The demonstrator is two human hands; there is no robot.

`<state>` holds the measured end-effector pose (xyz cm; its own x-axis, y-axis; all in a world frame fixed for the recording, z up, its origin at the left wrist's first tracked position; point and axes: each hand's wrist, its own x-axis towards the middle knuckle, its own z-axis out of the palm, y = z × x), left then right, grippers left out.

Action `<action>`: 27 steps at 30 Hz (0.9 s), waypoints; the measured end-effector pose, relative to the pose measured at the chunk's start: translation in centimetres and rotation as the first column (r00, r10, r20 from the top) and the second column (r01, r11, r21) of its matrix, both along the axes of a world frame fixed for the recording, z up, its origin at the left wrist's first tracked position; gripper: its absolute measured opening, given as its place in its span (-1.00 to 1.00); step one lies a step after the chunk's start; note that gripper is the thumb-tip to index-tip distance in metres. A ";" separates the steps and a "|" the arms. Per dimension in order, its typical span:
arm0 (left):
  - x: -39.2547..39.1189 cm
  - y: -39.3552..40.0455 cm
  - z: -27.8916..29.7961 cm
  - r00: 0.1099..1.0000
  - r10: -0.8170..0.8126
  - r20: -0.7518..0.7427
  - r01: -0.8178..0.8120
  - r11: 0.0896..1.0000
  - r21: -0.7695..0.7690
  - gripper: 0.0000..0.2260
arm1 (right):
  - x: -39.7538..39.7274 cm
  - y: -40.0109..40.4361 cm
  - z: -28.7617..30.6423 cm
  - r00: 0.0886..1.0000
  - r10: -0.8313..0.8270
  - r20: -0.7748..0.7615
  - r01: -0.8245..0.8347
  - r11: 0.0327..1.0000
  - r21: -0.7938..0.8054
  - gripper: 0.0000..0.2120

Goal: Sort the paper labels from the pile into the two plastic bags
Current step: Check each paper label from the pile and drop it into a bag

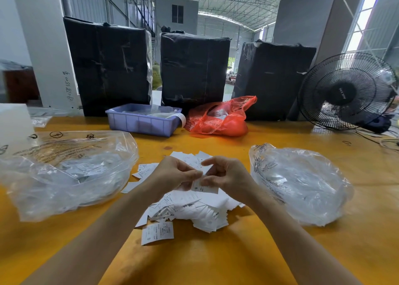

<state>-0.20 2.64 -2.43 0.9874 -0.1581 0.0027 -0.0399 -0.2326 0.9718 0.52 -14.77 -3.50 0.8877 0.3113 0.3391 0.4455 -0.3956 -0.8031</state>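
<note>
White paper labels pinched over the pile (190,207).
Left hand (172,174) and right hand (224,175) together pinch one label (204,187); clear bags lie left (64,172) and right (302,183) on the yellow table (216,258).

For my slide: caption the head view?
Both hands pinch one paper label above the pile, between two plastic bags.

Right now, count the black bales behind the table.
3: left bale, middle bale, right bale, in a row at the table's far edge. Others may be hidden.
</note>
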 end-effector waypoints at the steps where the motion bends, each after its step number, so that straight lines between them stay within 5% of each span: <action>1: -0.1 -0.1 0.0 1.000 -0.008 -0.005 0.008 1.000 0.002 -0.93 | 0.0 0.0 0.0 1.000 -0.004 0.005 0.004 1.000 0.011 -0.66; 5: -0.3 -0.6 0.1 0.995 0.086 -0.042 -0.091 0.983 -0.157 -0.93 | 0.1 -0.1 0.1 0.992 -0.108 0.061 0.107 0.994 0.020 -0.61; 10: -0.4 -1.3 0.1 0.975 0.138 -0.173 -0.193 0.914 -0.357 -0.93 | 0.2 0.0 0.0 0.986 -0.161 0.045 0.148 0.964 0.220 -0.80; 24: -0.4 -3.0 -1.1 0.942 0.158 -0.296 -0.302 0.783 -0.544 -0.87 | -0.3 1.0 -0.3 0.991 -0.094 0.095 0.083 0.990 0.116 -0.87; 27: -0.3 -3.1 -1.2 0.927 0.174 -0.332 -0.355 0.688 -0.633 -0.86 | -0.4 1.2 -0.2 1.000 -0.005 -0.005 0.005 0.998 0.070 -0.56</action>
<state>-0.49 -0.47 -3.62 0.9721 0.0646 -0.2254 0.1604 0.5183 0.8400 0.14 -13.60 -3.68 0.8908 0.2824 0.3559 0.4400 -0.3408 -0.8309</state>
